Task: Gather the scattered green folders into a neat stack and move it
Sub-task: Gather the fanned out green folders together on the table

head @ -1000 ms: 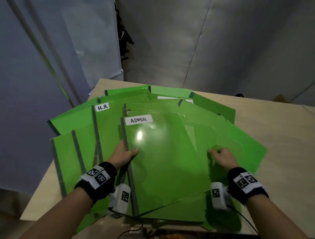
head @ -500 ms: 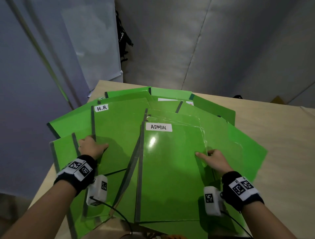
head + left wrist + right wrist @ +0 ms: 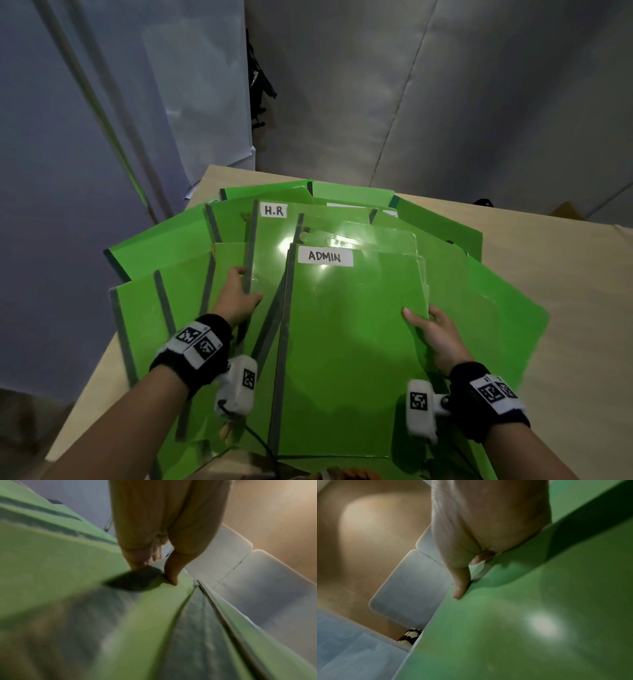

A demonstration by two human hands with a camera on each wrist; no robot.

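Left hand (image 3: 239, 301) pinches H.R folder (image 3: 270, 246) by its spine; that folder lies left of ADMIN folder (image 3: 349, 342), long axes near-to-far. Right hand (image 3: 435, 334) pinches ADMIN's right edge.

Right side: you have bare worktop (image 3: 565, 274) beyond the fan of green folders (image 3: 479, 291), wide enough for a hand.
Left side: folders overhang the worktop edge, so little bare surface shows there.
Far edge: a thin strip of worktop, then grey curtain (image 3: 445, 102) close behind (a dark object hangs at its seam).
Middle: your left hand (image 3: 239, 301) and right hand (image 3: 435, 329) sit at either side of the ADMIN folder (image 3: 349, 342); overlapping covers fill the room between.
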